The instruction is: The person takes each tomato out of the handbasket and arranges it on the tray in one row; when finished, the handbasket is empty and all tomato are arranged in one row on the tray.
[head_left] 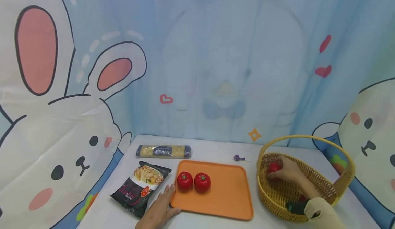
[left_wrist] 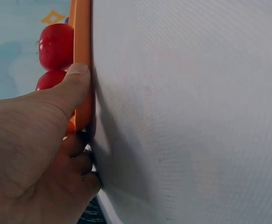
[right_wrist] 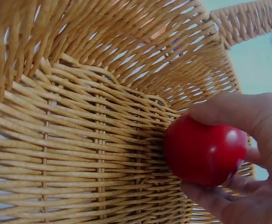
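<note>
In the head view, my right hand (head_left: 287,170) reaches into a yellow wicker basket (head_left: 267,201) and holds a red tomato (head_left: 273,167). The right wrist view shows this tomato (right_wrist: 205,150) between thumb and fingers, close to the basket's woven wall. My left hand (head_left: 160,206) rests at the near left corner of an orange tray (head_left: 226,191). Its thumb (left_wrist: 77,79) touches the tray's front rim, while the fingers lie along the left side. Two glossy red tomatoes with green tops, a left one (head_left: 184,181) and a right one (head_left: 202,182), sit side by side on the tray.
A black food packet (head_left: 135,191) lies left of the tray, and a clear pack of noodles (head_left: 163,151) behind it. A purple lollipop (head_left: 239,158) is near the tray's back right corner. Dark green things (head_left: 294,206) lie in the basket's near end, partly behind my sleeve. The basket handle arches overhead.
</note>
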### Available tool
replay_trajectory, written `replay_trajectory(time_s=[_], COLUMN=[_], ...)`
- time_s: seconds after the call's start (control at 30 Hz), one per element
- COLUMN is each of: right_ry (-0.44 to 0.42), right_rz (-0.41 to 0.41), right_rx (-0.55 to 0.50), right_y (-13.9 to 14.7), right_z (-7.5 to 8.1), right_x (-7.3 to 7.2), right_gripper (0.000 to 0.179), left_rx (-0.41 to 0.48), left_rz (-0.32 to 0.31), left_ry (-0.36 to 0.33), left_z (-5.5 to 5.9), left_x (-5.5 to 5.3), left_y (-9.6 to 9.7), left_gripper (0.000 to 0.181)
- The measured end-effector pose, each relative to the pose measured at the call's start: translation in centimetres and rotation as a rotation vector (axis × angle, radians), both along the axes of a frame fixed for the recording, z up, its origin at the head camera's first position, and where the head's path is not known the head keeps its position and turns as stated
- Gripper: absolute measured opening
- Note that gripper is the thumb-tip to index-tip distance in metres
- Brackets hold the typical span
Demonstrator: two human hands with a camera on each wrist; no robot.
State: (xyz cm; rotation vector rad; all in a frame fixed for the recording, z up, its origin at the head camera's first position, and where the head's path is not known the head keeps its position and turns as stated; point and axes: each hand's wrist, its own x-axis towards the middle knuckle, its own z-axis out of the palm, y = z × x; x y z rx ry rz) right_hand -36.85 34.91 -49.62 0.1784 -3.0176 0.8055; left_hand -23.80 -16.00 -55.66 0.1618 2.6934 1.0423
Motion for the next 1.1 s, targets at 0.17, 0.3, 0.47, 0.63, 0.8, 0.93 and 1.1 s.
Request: replay_trajectory(time_s=[0.17, 0.3, 0.47, 0.63, 0.8, 0.93, 1.1], right_ry=[-0.069, -0.075, -0.074, -0.078, -0.078, -0.114, -0.137], right_rz=[-0.042, -0.057, -0.088, -0.081, -0.021, -0.012, -0.02], right_rx=[-0.011, -0.039, -0.067, -0.087, -0.073, -0.063, -0.056], right_y=[0.2, 0.5, 0.9, 1.5, 1.8, 1.7, 1.6], right_z=[-0.3, -0.4, -0.6, -0.2, 1.2, 1.2, 0.1], right_x=[0.2, 0.4, 0.4, 0.2, -0.1, 0.1, 1.2], right_gripper=[0.077, 0.078, 0.082, 0.083, 0.093, 0.095, 0.09], left_rx=[-0.007, 0.008, 0.02, 0.013, 0.015, 0.004, 0.013], left_rz=[0.0, 0.022, 0.013, -0.008, -0.055, -0.057, -0.036], left_ry=[0.004, -0.009, 0.006, 0.041, 0.151, 0.152, 0.089], left_z=[0.1, 0.1, -0.1, 0.2, 1.1, 1.0, 0.0], left_x=[0.0, 0.3, 0.3, -0.2, -0.7, -0.5, 0.4], left_y=[0.1, 0.1, 0.1, 0.0, -0.2, -0.3, -0.1], left_gripper=[0.09, 0.091, 0.092, 0.092, 0.09, 0.09, 0.09])
